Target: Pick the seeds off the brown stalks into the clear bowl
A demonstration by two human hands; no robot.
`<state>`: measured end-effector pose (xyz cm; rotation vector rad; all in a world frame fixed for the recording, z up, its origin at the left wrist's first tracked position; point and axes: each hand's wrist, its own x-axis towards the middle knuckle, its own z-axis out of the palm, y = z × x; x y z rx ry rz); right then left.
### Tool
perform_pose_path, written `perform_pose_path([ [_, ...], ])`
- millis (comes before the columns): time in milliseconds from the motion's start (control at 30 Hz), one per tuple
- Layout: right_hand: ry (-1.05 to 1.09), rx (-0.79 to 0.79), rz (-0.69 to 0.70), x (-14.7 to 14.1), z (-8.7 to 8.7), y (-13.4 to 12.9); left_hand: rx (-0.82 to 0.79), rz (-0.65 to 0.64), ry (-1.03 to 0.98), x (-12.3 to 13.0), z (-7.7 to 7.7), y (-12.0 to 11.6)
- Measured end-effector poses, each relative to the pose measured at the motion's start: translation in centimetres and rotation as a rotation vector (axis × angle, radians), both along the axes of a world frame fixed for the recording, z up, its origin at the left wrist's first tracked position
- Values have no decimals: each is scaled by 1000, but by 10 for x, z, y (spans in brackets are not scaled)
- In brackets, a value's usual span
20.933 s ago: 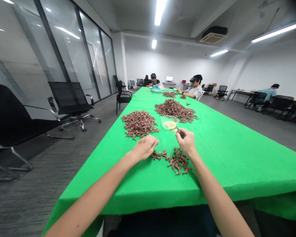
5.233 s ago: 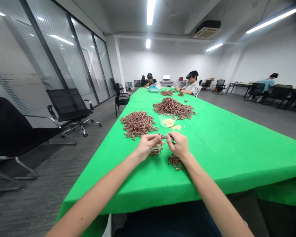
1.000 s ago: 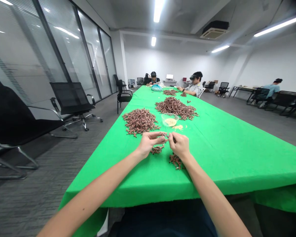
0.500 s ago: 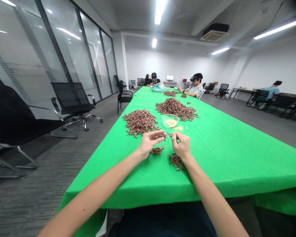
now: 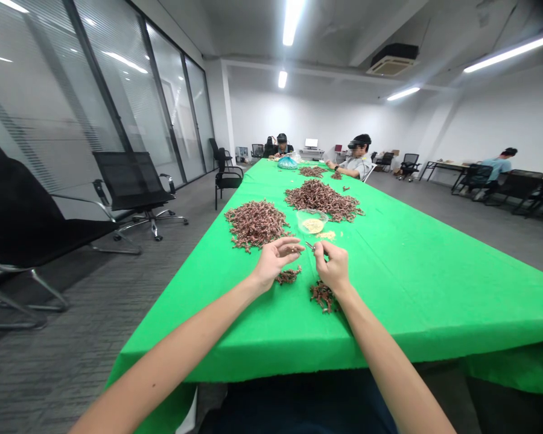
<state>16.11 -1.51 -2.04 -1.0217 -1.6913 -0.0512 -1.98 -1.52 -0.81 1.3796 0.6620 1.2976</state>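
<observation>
The front edge of the green tablecloth (image 5: 271, 360) crosses the lower middle of the frame, with both forearms passing over it. Just beyond, a small heap of knobbly brown pieces (image 5: 323, 296) lies partly behind the right wrist, and a smaller cluster (image 5: 288, 275) sits beside the left palm. The left hand (image 5: 273, 262) is curved with its fingers parted; something tiny shows near its fingertips, but whether it is pinched I cannot tell. The right hand (image 5: 332, 265) grips a slim metal-tipped tool (image 5: 310, 245), its tip pointing at the left fingers across a narrow gap. Rightward, a broad stretch of cloth runs to the slanting edge at mid right. Past the hands, spilled pale grains (image 5: 328, 235) lie beside a clear plastic bowl (image 5: 301, 221) of grains, between a large left heap (image 5: 257, 224), close to the table's left edge, and another beyond (image 5: 324, 199).
</observation>
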Motion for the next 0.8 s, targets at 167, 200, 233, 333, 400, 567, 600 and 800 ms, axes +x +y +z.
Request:
perform_pose_path([
  [167, 2, 0, -3, 0, -1, 1, -2, -21, 7, 1, 1, -1],
  [200, 1, -2, -4, 0, -1, 1, 0, -26, 8, 1, 0, -1],
  [233, 1, -3, -3, 0, -1, 1, 2, -29, 9, 1, 0, -1],
  [333, -2, -12, 2, 1, -1, 1, -14, -37, 15, 1, 0, -1],
  [400, -7, -19, 7, 1, 0, 1, -42, -35, 10, 2, 1, -2],
  [567, -24, -31, 12, 1, 1, 1, -111, 19, 38, 3, 3, -4],
  [600, -29, -34, 15, 1, 1, 1, -127, 29, 52, 3, 3, -4],
  [800, -51, -46, 26, 0, 4, -1, -135, 55, 157, 3, -1, -4],
])
